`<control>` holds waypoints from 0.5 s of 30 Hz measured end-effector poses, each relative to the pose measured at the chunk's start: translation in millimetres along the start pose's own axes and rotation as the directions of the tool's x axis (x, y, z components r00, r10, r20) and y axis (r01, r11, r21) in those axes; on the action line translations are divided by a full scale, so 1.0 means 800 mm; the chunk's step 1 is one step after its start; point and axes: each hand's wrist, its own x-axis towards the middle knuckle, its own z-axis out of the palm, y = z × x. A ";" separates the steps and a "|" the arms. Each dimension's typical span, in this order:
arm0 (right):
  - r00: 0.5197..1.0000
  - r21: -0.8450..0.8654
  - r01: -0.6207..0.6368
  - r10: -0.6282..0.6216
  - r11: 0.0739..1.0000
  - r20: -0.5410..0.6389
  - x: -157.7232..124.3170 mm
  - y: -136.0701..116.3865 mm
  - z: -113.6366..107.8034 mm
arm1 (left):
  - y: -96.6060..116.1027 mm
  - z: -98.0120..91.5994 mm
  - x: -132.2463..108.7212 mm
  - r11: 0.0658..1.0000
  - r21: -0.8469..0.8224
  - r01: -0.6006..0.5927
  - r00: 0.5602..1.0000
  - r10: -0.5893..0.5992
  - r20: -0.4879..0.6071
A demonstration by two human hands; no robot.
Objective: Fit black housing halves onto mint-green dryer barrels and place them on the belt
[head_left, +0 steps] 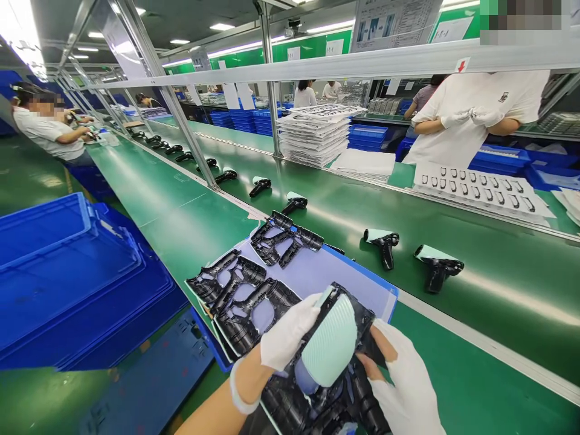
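Both of my white-gloved hands hold a black hair-dryer housing with a ribbed mint-green cover (333, 341) at the bottom centre. My left hand (290, 332) is closed on its left side, fingers at the upper edge of the cover. On the other side, my right hand (403, 374) grips the black part with thumb and fingers bent round it; some of its fingertips are hidden. Below and beside them, several black half shells (247, 290) lie in a blue tray (389, 296) with a pale liner.
Pistol-shaped black and mint-green housings (437, 266) stand along the green conveyor (326, 217). Blue crates (81, 284) are stacked at left. A metal rail (317, 69) crosses above. Opposite, a person in white gloves (475, 121) works behind a sheet of small black parts (475, 187).
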 end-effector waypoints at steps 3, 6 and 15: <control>0.999 0.022 -0.005 0.004 1.000 0.037 -0.003 0.000 0.006 | 0.007 0.014 -0.002 0.964 -0.254 0.084 0.995 -0.066 0.075; 0.997 0.051 -0.063 0.061 0.997 0.051 -0.007 0.000 0.008 | 0.004 0.015 -0.008 0.947 -0.304 0.099 0.993 -0.076 0.086; 0.677 0.565 -0.731 0.302 0.382 0.671 0.008 -0.032 -0.014 | 0.016 0.000 -0.010 0.936 0.225 -0.269 0.942 0.207 0.264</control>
